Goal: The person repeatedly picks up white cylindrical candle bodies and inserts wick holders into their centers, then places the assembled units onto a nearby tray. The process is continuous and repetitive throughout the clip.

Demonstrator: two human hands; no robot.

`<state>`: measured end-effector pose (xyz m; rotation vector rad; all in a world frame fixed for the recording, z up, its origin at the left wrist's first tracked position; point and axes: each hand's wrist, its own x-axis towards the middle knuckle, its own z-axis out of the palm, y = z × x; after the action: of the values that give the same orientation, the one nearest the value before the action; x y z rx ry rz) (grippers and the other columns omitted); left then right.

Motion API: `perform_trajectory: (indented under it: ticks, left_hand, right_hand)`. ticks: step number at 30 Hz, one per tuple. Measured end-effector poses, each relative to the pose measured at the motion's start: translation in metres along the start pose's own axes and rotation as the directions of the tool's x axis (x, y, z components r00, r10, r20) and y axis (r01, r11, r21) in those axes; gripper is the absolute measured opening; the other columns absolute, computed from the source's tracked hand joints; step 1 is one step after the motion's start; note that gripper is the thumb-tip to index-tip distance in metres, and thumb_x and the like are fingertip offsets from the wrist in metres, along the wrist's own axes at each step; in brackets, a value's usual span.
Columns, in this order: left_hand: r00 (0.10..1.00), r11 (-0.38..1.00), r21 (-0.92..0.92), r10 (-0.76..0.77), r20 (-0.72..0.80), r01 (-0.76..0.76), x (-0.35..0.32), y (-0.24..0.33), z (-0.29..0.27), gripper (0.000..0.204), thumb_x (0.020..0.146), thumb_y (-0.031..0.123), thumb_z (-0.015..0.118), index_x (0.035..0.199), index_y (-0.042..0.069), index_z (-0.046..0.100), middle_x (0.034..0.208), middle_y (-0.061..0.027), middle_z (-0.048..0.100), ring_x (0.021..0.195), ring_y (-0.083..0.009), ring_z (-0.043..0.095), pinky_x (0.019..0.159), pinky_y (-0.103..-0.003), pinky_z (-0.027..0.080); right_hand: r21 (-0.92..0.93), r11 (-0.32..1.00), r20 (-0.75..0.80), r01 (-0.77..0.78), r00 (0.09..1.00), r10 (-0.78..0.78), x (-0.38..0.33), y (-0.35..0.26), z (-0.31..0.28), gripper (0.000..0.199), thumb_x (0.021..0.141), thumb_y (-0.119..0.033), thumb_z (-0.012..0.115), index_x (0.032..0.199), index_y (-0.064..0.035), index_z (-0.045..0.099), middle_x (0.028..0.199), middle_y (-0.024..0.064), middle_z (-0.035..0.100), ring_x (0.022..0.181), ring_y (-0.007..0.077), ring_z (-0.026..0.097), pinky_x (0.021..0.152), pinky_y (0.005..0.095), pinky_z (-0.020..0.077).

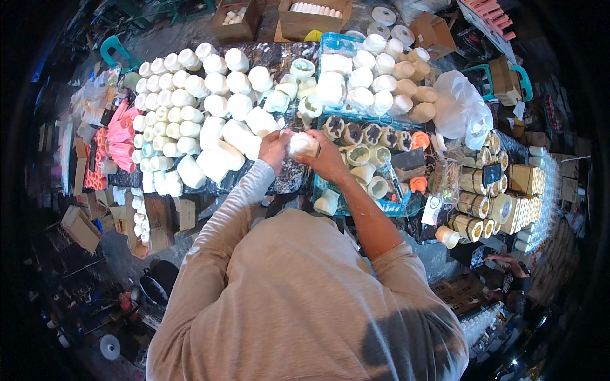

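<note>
A long table [289, 181] under dark mottled sheeting fills the middle of the view; the person's beige-clad torso and forearms rise from the lower edge and hide its near side; cardboard boxes [305, 22] stand beyond its far edge. On the left half lies a broad crowd of white candles [184, 114], short cylinders packed side by side, with a pink stack [119, 141] at their left; on the far right half sits a second cluster of white and tan pieces [381, 79]; a clear plastic bag [464, 108] bulges to their right; a blue tray [356, 168] just right of the hands holds small cups and dark moulds; round banded tubs [475, 203] line the right end. The left hand [274, 149] and right hand [327, 157] meet above the table's near edge, both curled shut on one white lump [301, 145]; it sits between them, touching both palms, its top showing; it is squat and rounded; its long axis and facing cannot be told.
</note>
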<state>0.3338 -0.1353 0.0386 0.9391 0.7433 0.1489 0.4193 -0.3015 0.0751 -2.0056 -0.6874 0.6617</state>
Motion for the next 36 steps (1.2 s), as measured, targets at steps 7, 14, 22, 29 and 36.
perform_trajectory:
  ticks: [7, 14, 22, 29, 36]
  left_hand:
    - [0.883, 0.476, 0.832, 0.469, 0.035, -0.286, -0.03, 0.022, -0.034, 0.033, 0.094, 0.03, 0.073, 0.1, -0.002, 0.071, 0.079, -0.0134, 0.069, 0.071, -0.0268, 0.066, 0.069, -0.038, 0.054]
    - [0.944, 0.097, 0.995, 0.327, -0.039, 0.008, -0.094, 0.003, -0.095, 0.086, 0.074, 0.042, 0.086, 0.14, 0.0, 0.052, 0.134, -0.028, 0.055, 0.124, -0.0435, 0.054, 0.107, -0.049, 0.044]
    - [0.933, 0.273, 0.959, 0.32, -0.167, 0.078, -0.073, -0.058, -0.099, 0.094, 0.062, 0.034, 0.095, 0.139, 0.001, 0.05, 0.139, -0.0233, 0.054, 0.13, -0.0416, 0.052, 0.11, -0.046, 0.044]
    - [0.862, 0.46, 0.887, 0.432, -0.265, 0.042, -0.066, -0.075, -0.101, 0.076, 0.068, 0.027, 0.09, 0.131, -0.001, 0.057, 0.126, -0.0202, 0.065, 0.118, -0.0352, 0.063, 0.103, -0.043, 0.05]
    - [0.896, 0.937, 0.288, 0.29, -0.337, -0.195, -0.099, -0.042, -0.088, 0.059, 0.075, 0.002, 0.086, 0.126, 0.003, 0.056, 0.113, -0.007, 0.07, 0.105, -0.018, 0.067, 0.094, -0.035, 0.054]
  right_hand:
    - [-0.097, 0.993, 0.123, -0.07, 0.989, 0.081, 0.039, 0.004, -0.057, 0.068, 0.076, -0.022, 0.088, 0.133, -0.0005, 0.058, 0.117, 0.016, 0.07, 0.101, 0.0241, 0.069, 0.091, 0.0358, 0.0544]
    - [-0.255, 0.964, -0.254, 0.079, 0.956, -0.146, 0.198, 0.018, -0.137, 0.066, 0.085, -0.04, 0.08, 0.138, -0.0082, 0.057, 0.127, 0.0247, 0.067, 0.122, 0.042, 0.062, 0.105, 0.0463, 0.0475]
    - [-0.903, 0.426, 0.11, 0.058, 0.989, 0.099, 0.257, 0.025, -0.144, 0.066, 0.086, -0.043, 0.076, 0.144, -0.0174, 0.056, 0.141, 0.0128, 0.062, 0.132, 0.0389, 0.054, 0.108, 0.0627, 0.0384]
    - [-0.916, 0.295, 0.303, 0.272, 0.951, 0.065, 0.27, 0.03, -0.137, 0.074, 0.078, -0.024, 0.079, 0.146, -0.0163, 0.053, 0.135, 0.0133, 0.065, 0.128, 0.0323, 0.058, 0.104, 0.0616, 0.0405]
    - [-0.728, 0.554, 0.272, 0.403, 0.912, -0.306, 0.34, 0.059, -0.174, 0.076, 0.079, -0.026, 0.078, 0.147, -0.0087, 0.049, 0.134, 0.0224, 0.064, 0.125, 0.0392, 0.061, 0.107, 0.046, 0.0465]
